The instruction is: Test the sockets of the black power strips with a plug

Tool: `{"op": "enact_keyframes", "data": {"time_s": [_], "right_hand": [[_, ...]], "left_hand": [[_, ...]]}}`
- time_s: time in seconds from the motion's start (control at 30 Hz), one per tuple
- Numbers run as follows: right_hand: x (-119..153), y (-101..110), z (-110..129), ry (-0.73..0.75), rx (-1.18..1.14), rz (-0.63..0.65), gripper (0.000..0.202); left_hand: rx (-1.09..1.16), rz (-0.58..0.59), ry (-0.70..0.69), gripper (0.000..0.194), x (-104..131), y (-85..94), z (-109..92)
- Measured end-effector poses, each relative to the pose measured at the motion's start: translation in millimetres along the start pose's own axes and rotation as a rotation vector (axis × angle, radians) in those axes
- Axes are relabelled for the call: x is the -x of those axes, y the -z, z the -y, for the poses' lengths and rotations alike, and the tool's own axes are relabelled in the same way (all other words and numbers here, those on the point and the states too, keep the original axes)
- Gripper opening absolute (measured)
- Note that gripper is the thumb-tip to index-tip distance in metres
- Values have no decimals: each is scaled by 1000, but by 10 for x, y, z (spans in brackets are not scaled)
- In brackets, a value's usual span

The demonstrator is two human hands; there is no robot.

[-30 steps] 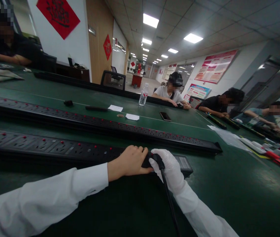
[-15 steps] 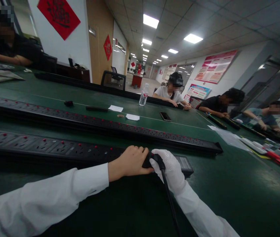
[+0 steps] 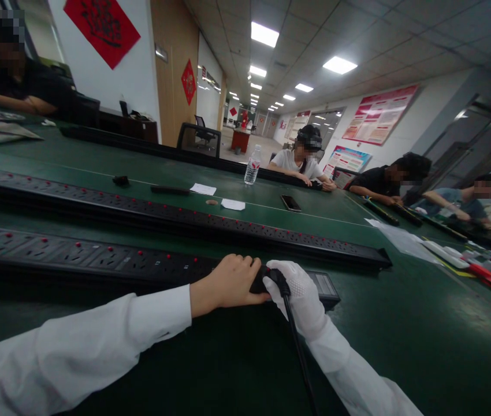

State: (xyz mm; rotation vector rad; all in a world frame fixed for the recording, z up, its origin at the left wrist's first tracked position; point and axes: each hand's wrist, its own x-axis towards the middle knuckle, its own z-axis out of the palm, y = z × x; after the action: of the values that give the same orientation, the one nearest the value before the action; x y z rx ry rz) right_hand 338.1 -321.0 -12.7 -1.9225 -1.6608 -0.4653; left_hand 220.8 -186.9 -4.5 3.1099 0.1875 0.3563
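A long black power strip (image 3: 111, 263) with red caps and a row of sockets lies across the green table in front of me. My left hand (image 3: 234, 281), bare below a white sleeve, wraps over the strip near its right end. Just beside it my right hand (image 3: 300, 297), in a white glove, is closed around a black plug (image 3: 278, 280). The plug sits against the strip's top, its prongs hidden. From it a black cord (image 3: 298, 352) runs down toward the bottom edge of the view.
Behind lies a second power strip (image 3: 228, 222). Farther off are a water bottle (image 3: 252, 166), a phone (image 3: 290, 203), paper slips (image 3: 233, 204) and a long black bar (image 3: 141, 148). Red and white parts (image 3: 488, 274) lie at the right. Several people sit around the table.
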Motion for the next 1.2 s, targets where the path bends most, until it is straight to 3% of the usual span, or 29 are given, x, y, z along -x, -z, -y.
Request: {"op": "enact_keyframes", "data": {"time_s": [0.5,0.77,1.1,1.2], "right_hand": [[5,-15,-9,0,4,-24,25],[-38,-49,44,-91,37,-55,19],[-112,20,15,-22,98,3,16],[-128,40,-5,-5,131,40,17]], "left_hand": [[-22,-22,-1,67,1,-13,-10],[-23,-3,12,67,-7,-13,-7],[-21,61,61,87,36,52,35],[-74,65,79,85,44,124,68]]}}
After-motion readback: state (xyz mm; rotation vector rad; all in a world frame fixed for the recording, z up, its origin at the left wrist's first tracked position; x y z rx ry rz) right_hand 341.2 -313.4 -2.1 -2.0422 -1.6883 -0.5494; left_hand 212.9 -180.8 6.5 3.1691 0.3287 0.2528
